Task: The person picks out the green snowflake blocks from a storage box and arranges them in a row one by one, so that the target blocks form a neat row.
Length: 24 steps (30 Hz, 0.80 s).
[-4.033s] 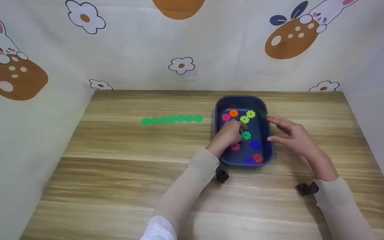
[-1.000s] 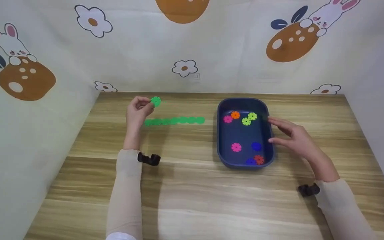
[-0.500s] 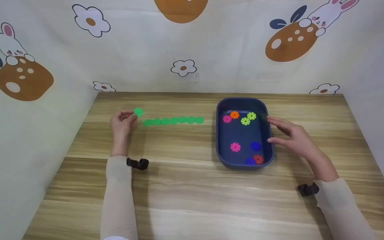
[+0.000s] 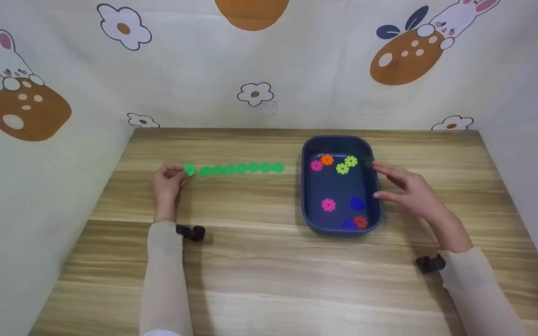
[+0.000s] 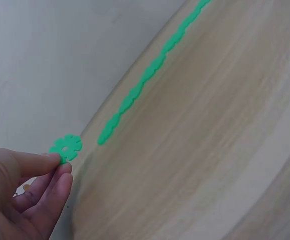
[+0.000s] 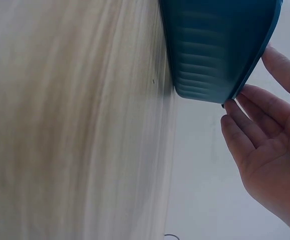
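My left hand (image 4: 167, 184) pinches a green notched plastic disc (image 4: 189, 170) between thumb and fingers; its slots and centre hole show in the left wrist view, where the same disc (image 5: 66, 148) stands raised at the fingertips. Just right of it lies a straight row of overlapping green discs (image 4: 242, 169) on the table, with a small gap between row and held disc. My right hand (image 4: 407, 186) rests with extended fingers at the right rim of a dark blue tub (image 4: 343, 231); in the right wrist view its fingertips touch the tub's edge (image 6: 252, 62).
Inside the tub are several loose notched discs: pink (image 4: 328, 205), orange (image 4: 327, 160), yellow-green (image 4: 342, 168), blue (image 4: 357, 203) and red (image 4: 360, 222). A patterned cloth wall (image 4: 194, 93) rises behind the wooden table (image 4: 259, 270).
The left hand reached into the tub earlier, then carried a green disc left. It has since come down level with the row's left end. The right hand has stayed at the tub.
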Tool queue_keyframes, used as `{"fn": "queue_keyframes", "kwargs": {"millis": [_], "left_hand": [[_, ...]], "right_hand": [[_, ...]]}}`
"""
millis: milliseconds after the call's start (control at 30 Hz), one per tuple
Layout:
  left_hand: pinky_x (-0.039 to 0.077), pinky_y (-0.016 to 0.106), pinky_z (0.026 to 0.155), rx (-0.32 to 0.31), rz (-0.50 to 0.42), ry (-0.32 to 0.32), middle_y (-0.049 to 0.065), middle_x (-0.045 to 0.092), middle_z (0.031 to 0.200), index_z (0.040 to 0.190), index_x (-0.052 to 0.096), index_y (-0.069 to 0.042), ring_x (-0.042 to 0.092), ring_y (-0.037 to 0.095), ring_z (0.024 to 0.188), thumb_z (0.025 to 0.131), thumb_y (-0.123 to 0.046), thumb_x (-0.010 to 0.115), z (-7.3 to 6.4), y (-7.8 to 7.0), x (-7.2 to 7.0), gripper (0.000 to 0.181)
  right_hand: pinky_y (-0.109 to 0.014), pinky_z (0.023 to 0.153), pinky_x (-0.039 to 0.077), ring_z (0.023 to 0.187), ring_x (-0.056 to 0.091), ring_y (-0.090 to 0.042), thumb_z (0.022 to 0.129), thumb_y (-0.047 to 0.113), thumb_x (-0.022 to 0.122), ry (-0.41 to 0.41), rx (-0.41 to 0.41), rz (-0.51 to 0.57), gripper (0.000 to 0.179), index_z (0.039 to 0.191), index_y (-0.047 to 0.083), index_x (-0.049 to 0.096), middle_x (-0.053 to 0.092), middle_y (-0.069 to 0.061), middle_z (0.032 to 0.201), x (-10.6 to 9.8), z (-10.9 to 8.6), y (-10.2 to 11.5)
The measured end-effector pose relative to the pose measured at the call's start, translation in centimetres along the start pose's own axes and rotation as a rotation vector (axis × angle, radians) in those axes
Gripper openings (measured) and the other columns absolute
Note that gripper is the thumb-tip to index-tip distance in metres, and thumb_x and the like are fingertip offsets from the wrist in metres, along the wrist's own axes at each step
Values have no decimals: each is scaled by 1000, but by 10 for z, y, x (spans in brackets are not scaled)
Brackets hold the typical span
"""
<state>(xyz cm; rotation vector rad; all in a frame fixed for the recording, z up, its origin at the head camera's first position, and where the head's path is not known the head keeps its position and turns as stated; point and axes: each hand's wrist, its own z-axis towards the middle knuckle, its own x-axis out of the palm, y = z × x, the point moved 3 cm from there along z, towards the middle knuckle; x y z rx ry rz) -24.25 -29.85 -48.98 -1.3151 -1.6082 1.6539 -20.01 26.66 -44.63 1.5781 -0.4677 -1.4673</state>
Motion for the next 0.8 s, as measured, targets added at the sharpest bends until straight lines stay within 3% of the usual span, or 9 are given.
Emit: {"fn": "queue_keyframes", "kwargs": {"millis": [167, 367, 600, 667, 800], "left_hand": [[54, 12, 67, -21, 68, -1, 3, 65, 97, 112, 65, 3, 60, 0, 73, 92, -6, 67, 0, 4, 0, 22], [53, 13, 64, -17, 172, 2, 11, 67, 106, 116, 65, 1, 61, 3, 70, 93, -9, 65, -2, 3, 0, 25], [51, 13, 64, -8, 255, 33, 17, 67, 117, 121, 65, 1, 61, 6, 78, 98, -9, 60, -6, -5, -1, 26], [50, 12, 63, -9, 279, 43, 18, 67, 119, 122, 65, 1, 61, 8, 80, 99, -9, 58, -7, -8, -2, 26], [51, 12, 68, -13, 307, 78, 18, 65, 123, 127, 62, 1, 62, 12, 88, 101, -10, 54, -10, -14, -3, 30]], "right_hand": [[0, 103, 31, 138, 47, -29, 84, 15, 80, -17, -27, -5, 61, 139, 3, 57, 52, -17, 149, 0, 1, 1], [1, 103, 31, 139, 45, -37, 84, 14, 79, -8, -27, 1, 61, 140, 4, 56, 51, -17, 149, 1, 3, 2], [-1, 103, 31, 140, 44, -38, 85, 15, 79, 2, -15, -12, 61, 140, 4, 56, 50, -17, 150, 2, 2, 3], [-12, 110, 36, 140, 45, -39, 85, 16, 79, 8, -19, -41, 61, 141, 4, 55, 50, -18, 150, 1, 3, 4], [-48, 117, 36, 140, 44, -41, 88, 21, 77, 29, -28, -138, 61, 142, 5, 54, 49, -17, 151, -2, 2, 7]]}}
